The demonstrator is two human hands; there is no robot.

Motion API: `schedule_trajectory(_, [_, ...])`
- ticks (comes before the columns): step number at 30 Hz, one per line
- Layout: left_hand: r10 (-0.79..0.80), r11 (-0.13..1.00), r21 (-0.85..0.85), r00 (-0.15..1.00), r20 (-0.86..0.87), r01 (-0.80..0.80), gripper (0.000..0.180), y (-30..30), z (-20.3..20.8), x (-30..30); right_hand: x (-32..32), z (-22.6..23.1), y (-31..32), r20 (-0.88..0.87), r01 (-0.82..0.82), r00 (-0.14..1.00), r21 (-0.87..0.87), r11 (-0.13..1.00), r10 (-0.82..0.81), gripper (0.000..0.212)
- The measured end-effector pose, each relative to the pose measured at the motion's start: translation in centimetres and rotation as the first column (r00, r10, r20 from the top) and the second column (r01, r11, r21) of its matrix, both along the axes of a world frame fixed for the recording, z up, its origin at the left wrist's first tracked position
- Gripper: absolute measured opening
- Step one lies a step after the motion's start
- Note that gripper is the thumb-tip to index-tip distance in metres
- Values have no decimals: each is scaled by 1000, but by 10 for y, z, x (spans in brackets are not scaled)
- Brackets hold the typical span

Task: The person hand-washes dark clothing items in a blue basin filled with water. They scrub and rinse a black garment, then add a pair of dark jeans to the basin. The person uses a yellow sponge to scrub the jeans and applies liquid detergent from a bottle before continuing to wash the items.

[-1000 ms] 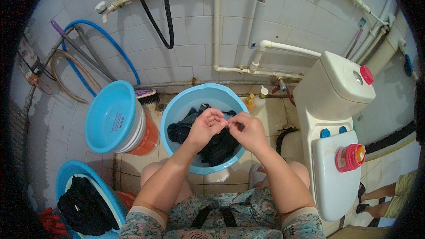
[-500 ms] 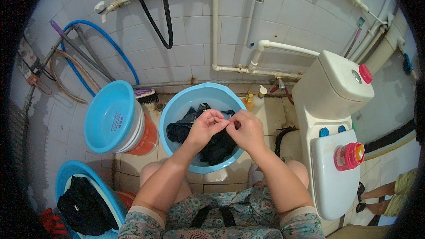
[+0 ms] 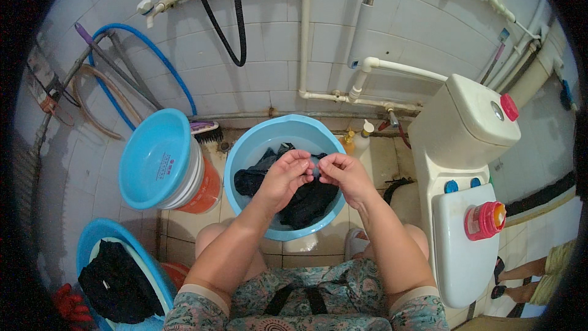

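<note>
Above a light blue basin (image 3: 260, 136) on the tiled floor, my two hands are raised close together. My left hand (image 3: 285, 179) is closed, its thumb and fingers drawn together. My right hand (image 3: 348, 178) pinches with thumb and forefinger just beside it. Something small and pale may lie between the fingertips, but it is too small to make out. Beneath the hands, dark wet clothes (image 3: 306, 207) soak in the basin's cloudy water, partly covered by my hands.
At left, a blue basin (image 3: 147, 165) tops a white and orange bucket (image 3: 205, 193). Nearer stands a blue tub (image 3: 98, 228) with black clothing (image 3: 119, 282). Pump bottles (image 3: 362, 139) and a scrub brush (image 3: 208, 132) line the wall. At right, a toilet (image 3: 456, 257) carries a red jar (image 3: 481, 220); another person's legs (image 3: 520, 282) show beyond.
My fingertips have moved slightly apart, with a small gap now between the hands. The view has shifted a little.
</note>
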State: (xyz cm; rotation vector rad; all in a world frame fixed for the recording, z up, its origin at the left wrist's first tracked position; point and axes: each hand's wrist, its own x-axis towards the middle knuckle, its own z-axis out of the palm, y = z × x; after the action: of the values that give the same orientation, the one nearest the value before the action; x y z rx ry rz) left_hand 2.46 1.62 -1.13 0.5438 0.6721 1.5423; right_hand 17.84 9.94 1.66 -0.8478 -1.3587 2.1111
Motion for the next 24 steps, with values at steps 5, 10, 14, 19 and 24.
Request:
schedule_trajectory(5, [-70, 997, 56, 987, 147, 62, 22, 0, 0, 0, -2, 3, 0, 19, 32, 999, -90, 995, -31, 13])
schedule_trajectory(10, [-89, 995, 61, 977, 194, 78, 24, 0, -1, 1, -1, 0, 3, -51, 18, 998, -159, 987, -27, 11])
schedule_trajectory(14, [-119, 991, 85, 971, 206, 103, 27, 0, -2, 0, -1, 1, 0, -91, -3, 996, -198, 980, -15, 12])
schedule_trajectory(19, [-195, 978, 125, 949, 250, 168, 26, -1, -2, 0, 0, -1, 0, -133, 10, 990, -248, 969, -45, 13])
schedule_trajectory(24, [-205, 974, 142, 958, 200, 178, 21, -2, 7, 4, 2, -2, 2, -153, -7, 988, -235, 972, -30, 13])
